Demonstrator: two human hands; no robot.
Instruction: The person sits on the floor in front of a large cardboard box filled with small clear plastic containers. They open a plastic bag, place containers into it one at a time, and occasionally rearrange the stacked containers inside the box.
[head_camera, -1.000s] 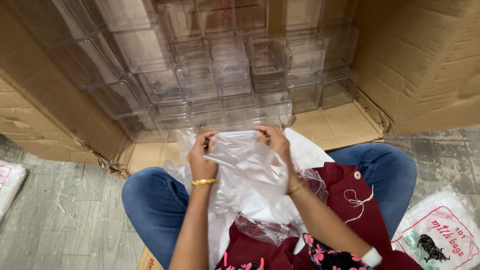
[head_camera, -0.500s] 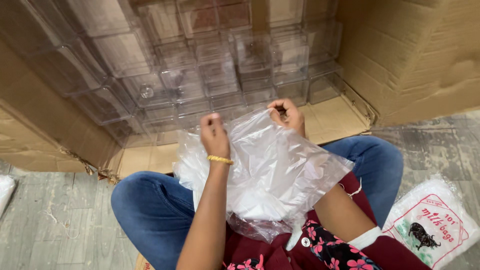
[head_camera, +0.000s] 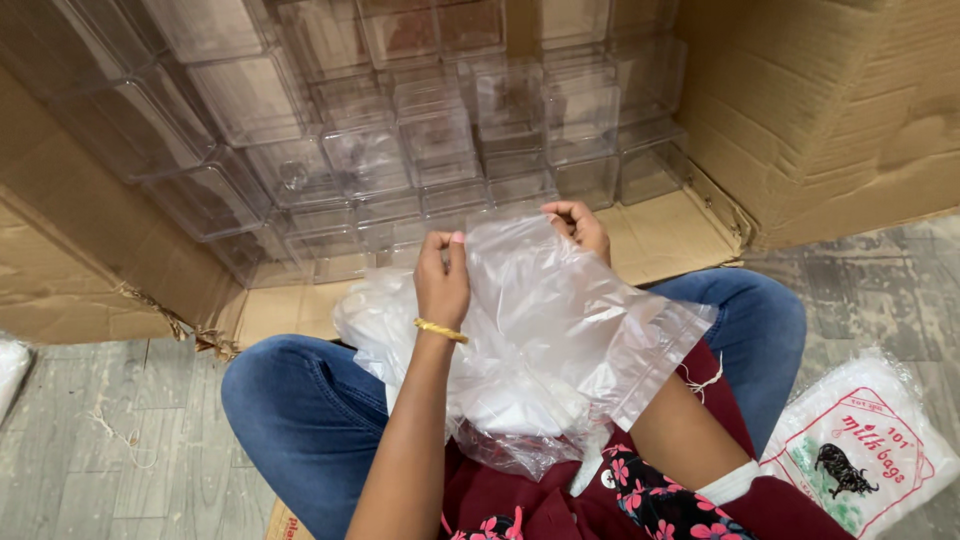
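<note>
A clear plastic bag (head_camera: 560, 330) is stretched between my two hands over my lap. My left hand (head_camera: 442, 280), with a gold bangle on the wrist, pinches the bag's top edge on the left. At the upper right corner my right hand (head_camera: 578, 226) grips the same edge. Under this bag lies a crumpled heap of more thin plastic bags (head_camera: 380, 320) on my crossed legs in blue jeans.
A large open cardboard box (head_camera: 820, 120) lies on its side in front of me, filled with stacked clear plastic boxes (head_camera: 430, 130). A printed packet of bags (head_camera: 855, 455) rests on the grey floor at my right. Another white packet edge (head_camera: 10, 370) shows at far left.
Both hands have spread the bag wider and pulled it flat; the left hand shifted left along the top edge. The view tilted slightly.
</note>
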